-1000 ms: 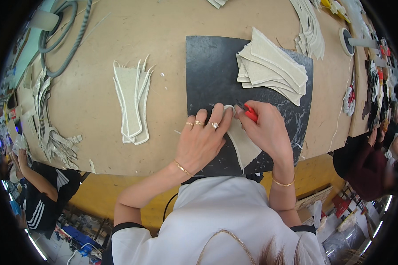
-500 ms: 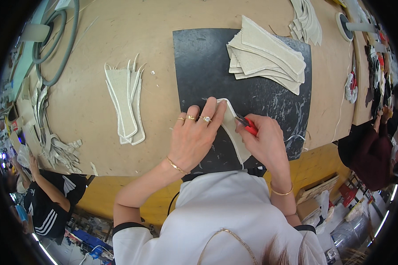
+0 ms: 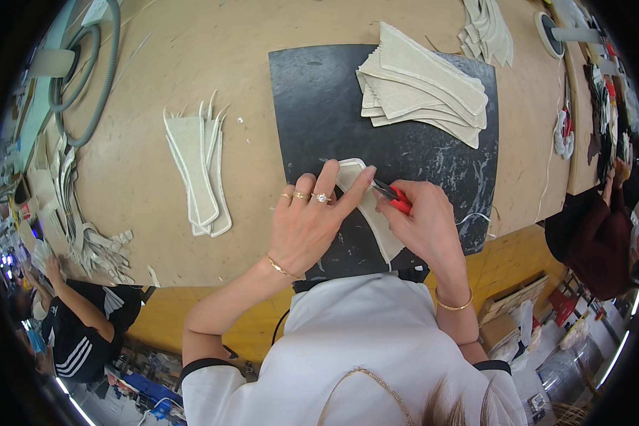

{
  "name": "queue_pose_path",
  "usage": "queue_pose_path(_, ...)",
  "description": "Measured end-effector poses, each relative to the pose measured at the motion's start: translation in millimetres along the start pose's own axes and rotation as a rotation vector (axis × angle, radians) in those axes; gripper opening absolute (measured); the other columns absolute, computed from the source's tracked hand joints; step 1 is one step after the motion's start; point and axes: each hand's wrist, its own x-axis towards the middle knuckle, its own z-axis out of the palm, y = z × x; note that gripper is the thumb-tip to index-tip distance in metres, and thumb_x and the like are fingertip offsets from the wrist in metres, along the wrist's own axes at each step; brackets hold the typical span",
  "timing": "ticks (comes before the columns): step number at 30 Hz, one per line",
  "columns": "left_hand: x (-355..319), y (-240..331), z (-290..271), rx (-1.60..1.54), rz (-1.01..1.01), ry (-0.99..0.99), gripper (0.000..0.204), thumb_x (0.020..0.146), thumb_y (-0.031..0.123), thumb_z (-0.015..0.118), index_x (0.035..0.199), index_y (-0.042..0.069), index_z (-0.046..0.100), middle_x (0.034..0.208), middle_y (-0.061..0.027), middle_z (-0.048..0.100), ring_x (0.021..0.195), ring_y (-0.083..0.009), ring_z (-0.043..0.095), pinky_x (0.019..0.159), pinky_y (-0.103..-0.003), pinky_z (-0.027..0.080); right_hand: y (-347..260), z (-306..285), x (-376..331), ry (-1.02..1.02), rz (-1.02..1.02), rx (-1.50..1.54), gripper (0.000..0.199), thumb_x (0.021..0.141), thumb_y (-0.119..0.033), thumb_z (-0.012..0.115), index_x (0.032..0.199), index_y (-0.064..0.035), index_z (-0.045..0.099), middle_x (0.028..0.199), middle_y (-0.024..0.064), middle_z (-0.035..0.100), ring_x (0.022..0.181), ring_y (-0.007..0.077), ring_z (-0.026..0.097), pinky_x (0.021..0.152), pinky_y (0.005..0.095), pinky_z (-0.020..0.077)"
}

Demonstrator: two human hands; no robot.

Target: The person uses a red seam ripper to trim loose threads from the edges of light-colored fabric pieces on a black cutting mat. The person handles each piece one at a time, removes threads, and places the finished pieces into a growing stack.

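A pale cream fabric piece [image 3: 381, 226] with a white bound edge lies on the black mat [image 3: 309, 99] in front of me. My left hand [image 3: 302, 224] rests on it with fingers spread, and the index fingertip touches the edge close to the tool. In my right hand [image 3: 429, 216] are small red-handled snips [image 3: 400, 201], their dark tips at the piece's right edge. My palm hides most of the handle. I cannot tell whether the blades are apart.
Similar pieces form a stack [image 3: 433, 78] on the mat's far right and a smaller pile [image 3: 195, 170] on the left. Fabric strips [image 3: 85, 234] lie far left, near a grey hose [image 3: 110, 78]. Red-handled scissors [image 3: 564, 131] lie right. Co-workers are on both sides.
My left index finger has slid from the piece's top corner down its right edge toward the snips, uncovering the top end. My right hand stays nearly in place.
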Motion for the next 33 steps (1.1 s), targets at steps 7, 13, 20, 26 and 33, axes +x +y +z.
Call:
queue_pose_path(7,3.9,-10.5,-3.3,-0.078,0.0,-0.029,0.068,0.072,0.012,0.068,0.135,0.034,0.057,0.118,0.0004,0.052,0.09,-0.0196,0.049,0.07,-0.032,0.04,-4.3,-3.9,0.1,-0.03,0.022,-0.027,0.023,0.08,-0.019,0.062,0.071,0.0022,0.063,0.06,0.0199,0.059,0.061,0.0408,0.06,0.061,0.0442,0.0477)
queue_pose_path(13,8.4,-7.5,-10.0,-0.093,-0.13,-0.077,0.066,0.075,0.01,0.065,0.137,0.032,0.057,0.118,-0.0051,0.052,0.097,-0.0256,0.05,0.083,-0.039,0.039,-5.3,-3.0,0.9,0.023,-0.029,-0.065,0.022,0.079,-0.018,0.064,0.071,0.0022,0.063,0.06,0.0195,0.059,0.062,0.0402,0.061,0.06,0.0438,0.0479)
queue_pose_path(20,-24.5,10.6,-29.7,-0.017,-0.219,-0.137,0.055,0.083,0.01,0.062,0.137,0.006,0.054,0.149,-0.006,0.044,0.119,-0.0272,0.05,0.096,-0.04,0.036,0.5,-8.8,-7.1,-0.061,-0.13,-0.072,0.035,0.089,-0.03,0.068,0.075,0.0016,0.065,0.055,0.015,0.052,0.051,0.0319,0.052,0.054,0.038,0.0421)
queue_pose_path(26,-33.8,7.5,-21.6,-0.159,-0.028,-0.202,0.07,0.076,0.006,0.063,0.145,0.007,0.045,0.155,-0.0077,0.038,0.142,-0.0239,0.036,0.115,-0.042,0.029,-2.0,-2.5,-6.3,-0.026,-0.196,-0.104,0.034,0.089,-0.031,0.069,0.076,0.0001,0.065,0.057,0.0161,0.055,0.054,0.034,0.057,0.054,0.0391,0.0434)
queue_pose_path(33,-32.1,-1.4,-19.0,-0.413,-0.075,-0.232,0.077,0.076,-0.002,0.056,0.149,0.002,0.033,0.155,-0.0098,0.036,0.143,-0.0265,0.034,0.117,-0.043,0.028,-15.8,2.6,-2.0,-0.024,-0.218,-0.177,0.03,0.087,-0.03,0.07,0.078,-0.0016,0.067,0.059,0.0161,0.058,0.058,0.0364,0.06,0.056,0.0398,0.0449)
